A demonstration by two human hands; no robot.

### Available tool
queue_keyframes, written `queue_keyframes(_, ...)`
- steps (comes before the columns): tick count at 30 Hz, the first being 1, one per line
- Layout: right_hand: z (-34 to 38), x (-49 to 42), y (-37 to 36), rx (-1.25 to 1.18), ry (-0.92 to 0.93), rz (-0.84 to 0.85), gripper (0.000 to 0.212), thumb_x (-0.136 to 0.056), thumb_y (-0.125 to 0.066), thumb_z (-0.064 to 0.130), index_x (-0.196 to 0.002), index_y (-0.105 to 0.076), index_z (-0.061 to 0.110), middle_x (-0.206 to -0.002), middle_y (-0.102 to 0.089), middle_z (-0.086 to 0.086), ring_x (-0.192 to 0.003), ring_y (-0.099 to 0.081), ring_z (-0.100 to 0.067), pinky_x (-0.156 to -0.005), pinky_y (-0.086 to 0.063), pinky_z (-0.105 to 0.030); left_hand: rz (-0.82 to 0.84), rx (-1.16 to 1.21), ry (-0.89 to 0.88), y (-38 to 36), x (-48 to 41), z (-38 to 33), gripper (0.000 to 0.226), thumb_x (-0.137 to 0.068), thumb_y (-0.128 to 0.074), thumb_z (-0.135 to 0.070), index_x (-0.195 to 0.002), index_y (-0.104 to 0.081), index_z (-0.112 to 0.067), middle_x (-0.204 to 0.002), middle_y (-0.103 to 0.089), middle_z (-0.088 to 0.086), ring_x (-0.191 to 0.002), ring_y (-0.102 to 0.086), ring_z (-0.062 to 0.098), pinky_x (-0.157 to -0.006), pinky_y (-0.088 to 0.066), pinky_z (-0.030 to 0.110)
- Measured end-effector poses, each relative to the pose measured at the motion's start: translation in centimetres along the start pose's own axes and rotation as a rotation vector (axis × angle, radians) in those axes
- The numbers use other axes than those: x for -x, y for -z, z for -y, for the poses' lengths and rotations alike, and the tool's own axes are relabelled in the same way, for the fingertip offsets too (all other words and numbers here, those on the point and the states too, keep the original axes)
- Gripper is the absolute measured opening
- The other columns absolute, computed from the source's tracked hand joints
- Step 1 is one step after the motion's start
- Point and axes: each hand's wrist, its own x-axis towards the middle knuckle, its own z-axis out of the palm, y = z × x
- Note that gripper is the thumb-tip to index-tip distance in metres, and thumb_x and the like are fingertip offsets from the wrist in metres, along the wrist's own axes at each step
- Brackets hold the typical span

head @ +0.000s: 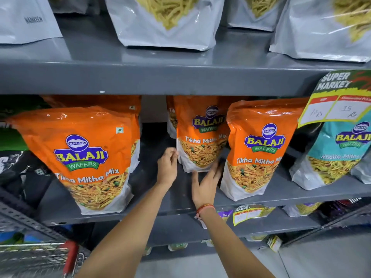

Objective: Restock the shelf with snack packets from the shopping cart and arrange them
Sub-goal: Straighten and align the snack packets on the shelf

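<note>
Three orange Balaji Tikha Mitha Mix packets stand on the grey middle shelf (pixel 60 199): a large near one on the left (pixel 84 157), a middle one set further back (pixel 200 137), and one on the right (pixel 259 149). My left hand (pixel 167 167) is curled at the middle packet's lower left edge, fingertips pinching it. My right hand (pixel 206 183), with a red thread on the wrist, lies with fingers spread against the packet's bottom front, in the gap beside the right packet. More orange packets stand behind the left one.
A teal Balaji packet (pixel 339 153) stands at far right under a hanging price tag (pixel 339 101). Grey pouches (pixel 166 23) fill the upper shelf. Dark packets (pixel 24 169) sit at left. The shopping cart (pixel 36 255) with a red handle is at bottom left. Lower shelves hold small items.
</note>
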Motion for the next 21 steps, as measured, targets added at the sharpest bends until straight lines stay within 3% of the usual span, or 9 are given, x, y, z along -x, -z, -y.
queue_keyframes(5,0.9,0.9,-1.5,-0.055,0.024,0.102,0.089,-0.086,-0.055,0.038,-0.149,0.002,0.014,-0.159,0.002,-0.011,-0.147,-0.001,-0.022,-0.116,-0.011,-0.029,-0.056,-0.007,0.014,2.1,-0.1,1.3,0.018,-0.094,-0.047,-0.008,-0.102,-0.056,0.005,-0.095,-0.066,0.02,-0.08,-0.057,0.02,-0.062,-0.032,0.014)
queue_keyframes(9,1.2,0.8,-2.2,-0.059,0.027,0.122,0.086,-0.087,-0.06,0.031,-0.149,-0.002,0.014,-0.16,-0.002,-0.007,-0.147,-0.005,-0.02,-0.111,-0.009,-0.021,-0.076,-0.011,0.065,2.6,-0.9,1.7,0.018,-0.094,-0.046,-0.008,-0.103,-0.056,0.005,-0.098,-0.066,0.021,-0.082,-0.059,0.024,-0.063,-0.033,0.013)
queue_keyframes(14,1.2,0.6,-2.3,-0.088,0.005,0.119,0.084,-0.087,-0.061,0.025,-0.149,-0.006,0.013,-0.159,-0.006,-0.007,-0.147,-0.007,-0.02,-0.112,-0.009,-0.021,-0.071,-0.02,0.045,3.0,-0.4,1.0,0.019,-0.093,-0.048,-0.007,-0.105,-0.056,0.005,-0.1,-0.065,0.02,-0.085,-0.059,0.024,-0.064,-0.034,0.01)
queue_keyframes(18,1.6,1.7,-0.4,-0.112,0.087,0.009,0.06,-0.088,-0.056,0.014,-0.142,-0.029,0.009,-0.15,-0.03,-0.013,-0.141,-0.026,-0.023,-0.109,-0.017,-0.009,-0.218,0.135,0.069,2.5,2.9,0.2,0.026,-0.093,-0.049,-0.011,-0.116,-0.054,0.0,-0.119,-0.057,0.012,-0.098,-0.054,0.008,-0.075,-0.038,-0.004)
queue_keyframes(21,1.6,3.1,2.9,-0.101,0.248,-0.16,0.043,-0.088,-0.049,0.019,-0.129,-0.048,0.008,-0.134,-0.045,-0.014,-0.128,-0.04,-0.02,-0.107,-0.036,-0.027,-0.248,0.189,0.031,1.6,6.5,-0.8,0.02,-0.092,-0.05,-0.012,-0.112,-0.056,-0.01,-0.112,-0.054,0.001,-0.094,-0.053,-0.01,-0.076,-0.041,0.0)
